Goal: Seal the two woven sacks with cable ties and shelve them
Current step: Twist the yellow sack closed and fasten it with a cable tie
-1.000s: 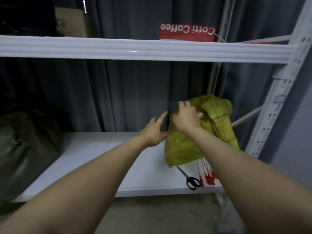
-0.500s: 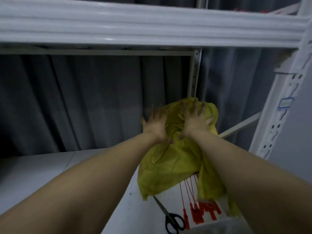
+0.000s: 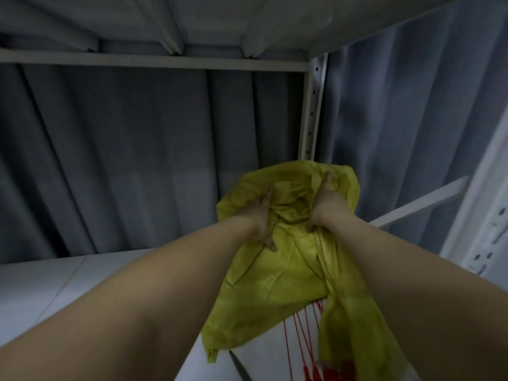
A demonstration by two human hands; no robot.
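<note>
A crumpled yellow woven sack [image 3: 275, 284] stands at the right end of the white shelf board [image 3: 55, 284]. My left hand [image 3: 262, 215] grips its upper left fabric, thumb pressed into the front. My right hand [image 3: 325, 204] grips the upper right fabric, its fingers buried in the folds. Between the two hands the top of the sack is bunched. Several red cable ties [image 3: 302, 334] lie on the shelf under the sack's lower edge, partly covered by it. No second sack is in view.
A scissors blade [image 3: 239, 367] pokes out below the sack at the bottom edge. The shelf's rear upright [image 3: 313, 105] rises just behind the sack, and a diagonal brace [image 3: 417, 202] runs to its right. The upper shelf's underside [image 3: 220, 17] is overhead. A grey curtain [image 3: 137, 147] hangs behind.
My head has moved closer and under the upper shelf. Both hands went from flat, spread fingers on the sack to gripping its top fabric and bunching it.
</note>
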